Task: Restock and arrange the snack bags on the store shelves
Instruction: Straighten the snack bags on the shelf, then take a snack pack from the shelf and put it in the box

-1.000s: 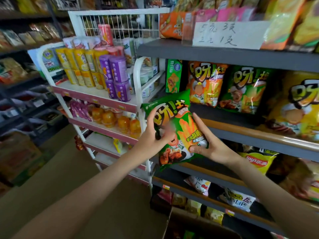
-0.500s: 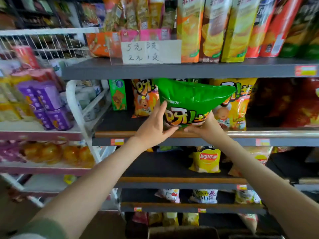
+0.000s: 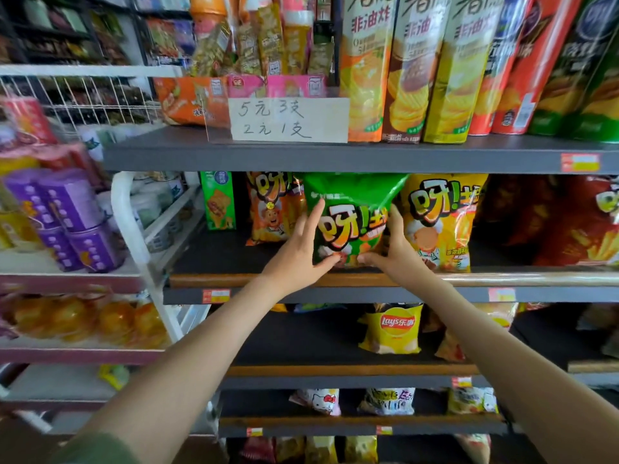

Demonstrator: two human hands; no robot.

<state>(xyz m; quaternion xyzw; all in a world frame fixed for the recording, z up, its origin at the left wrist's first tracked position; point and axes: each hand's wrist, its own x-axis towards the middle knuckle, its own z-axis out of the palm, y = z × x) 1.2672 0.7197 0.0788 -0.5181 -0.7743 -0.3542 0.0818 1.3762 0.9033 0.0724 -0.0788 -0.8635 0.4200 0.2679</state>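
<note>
A green snack bag [image 3: 351, 209] stands upright on the dark middle shelf [image 3: 234, 259], between an orange bag [image 3: 271, 209] on its left and a yellow bag [image 3: 442, 219] on its right. My left hand [image 3: 301, 252] grips the green bag's lower left side, fingers spread up its face. At the bag's lower right edge my right hand [image 3: 392, 252] holds it with thumb in front. The bag's top touches the underside of the shelf above.
Tall chip boxes [image 3: 412, 68] and a handwritten price sign [image 3: 288, 120] fill the upper shelf. Red bags [image 3: 569, 222] stand further right. A yellow Lay's bag [image 3: 392, 326] sits one shelf down. A white wire rack [image 3: 130, 216] with purple cans [image 3: 77, 219] stands left.
Both hands carried the green bag from waist height up into the middle shelf and stood it upright between the orange and yellow bags. The view rose and shifted right.
</note>
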